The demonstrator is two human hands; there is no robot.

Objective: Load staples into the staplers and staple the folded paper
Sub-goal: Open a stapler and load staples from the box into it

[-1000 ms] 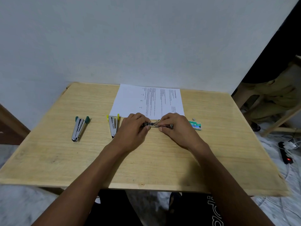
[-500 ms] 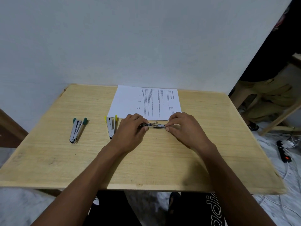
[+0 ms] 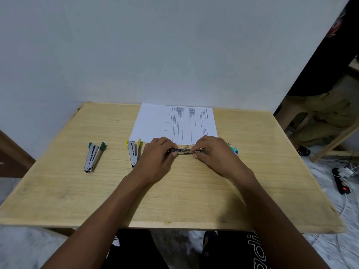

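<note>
We see the desk [image 3: 194, 200] as pale wood, matt, with fine grain. At twelve o'clock the sheet of paper [image 3: 155, 123] is white, matt and smooth. At nine o'clock the green-tipped stapler [image 3: 93, 157] and the yellow-tipped stapler [image 3: 133, 152] are bright polished metal with plastic tips. The opened stapler [image 3: 184, 151] at the centre glints as bare metal.

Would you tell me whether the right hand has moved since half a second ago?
Yes. The right hand has drawn back leftward: it covered the green staple box then, and the box now shows just right of it.
</note>
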